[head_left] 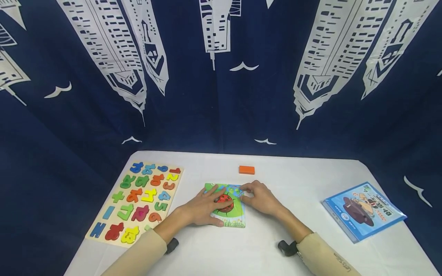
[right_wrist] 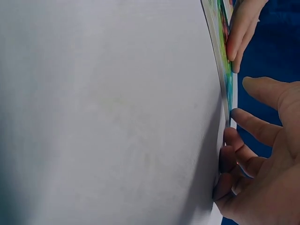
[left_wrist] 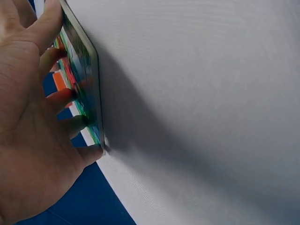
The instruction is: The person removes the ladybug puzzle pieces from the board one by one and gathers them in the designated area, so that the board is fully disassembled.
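A small square ladybug puzzle (head_left: 239,211) lies flat on the table, with a red ladybug on a green and blue picture. My left hand (head_left: 203,209) rests spread across its left part, fingers over the ladybug. In the left wrist view, those fingertips press on the puzzle face (left_wrist: 89,70), the little finger right at its edge. Beside the upper right corner is my right hand (head_left: 260,197). The right wrist view shows its index fingertip touching the puzzle's edge (right_wrist: 218,49), the thumb held apart from it and the other fingers bent against the tabletop.
An orange block (head_left: 246,170) sits behind the puzzle. On the left lies a wooden board (head_left: 115,207) of colourful number and letter pieces. A blue picture box (head_left: 364,211) is at the right. Dark patterned cloth (head_left: 221,115) hangs behind the white table (head_left: 221,255).
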{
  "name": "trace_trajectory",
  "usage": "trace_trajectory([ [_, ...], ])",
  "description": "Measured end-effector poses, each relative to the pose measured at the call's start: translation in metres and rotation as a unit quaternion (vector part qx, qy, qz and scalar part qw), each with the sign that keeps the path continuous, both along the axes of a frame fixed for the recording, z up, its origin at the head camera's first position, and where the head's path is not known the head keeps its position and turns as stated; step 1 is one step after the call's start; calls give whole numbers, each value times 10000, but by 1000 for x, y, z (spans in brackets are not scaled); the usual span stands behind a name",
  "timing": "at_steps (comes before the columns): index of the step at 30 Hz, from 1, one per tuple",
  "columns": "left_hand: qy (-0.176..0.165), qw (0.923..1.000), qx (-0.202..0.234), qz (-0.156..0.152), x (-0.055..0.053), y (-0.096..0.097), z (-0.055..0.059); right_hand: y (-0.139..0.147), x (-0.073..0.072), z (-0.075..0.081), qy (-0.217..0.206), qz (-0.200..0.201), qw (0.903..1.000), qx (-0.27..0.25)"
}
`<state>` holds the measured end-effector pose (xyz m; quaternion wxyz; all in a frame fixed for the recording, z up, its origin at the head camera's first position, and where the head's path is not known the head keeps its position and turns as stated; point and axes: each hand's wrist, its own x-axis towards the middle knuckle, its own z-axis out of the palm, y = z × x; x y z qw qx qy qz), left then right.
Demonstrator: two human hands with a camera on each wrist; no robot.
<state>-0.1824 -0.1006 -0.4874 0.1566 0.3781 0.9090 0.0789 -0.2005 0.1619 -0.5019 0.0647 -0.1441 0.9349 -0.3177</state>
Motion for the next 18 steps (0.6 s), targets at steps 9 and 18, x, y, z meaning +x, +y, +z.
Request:
trace_trajectory([
  [9, 43, 10000, 0, -7, -1, 1, -4, -4, -1, 2, 34, -53, 10000, -14],
  [18, 54, 10000, -10, 28, -1, 1, -5, -7, -1, 3, -16, -167, 9994, -291],
])
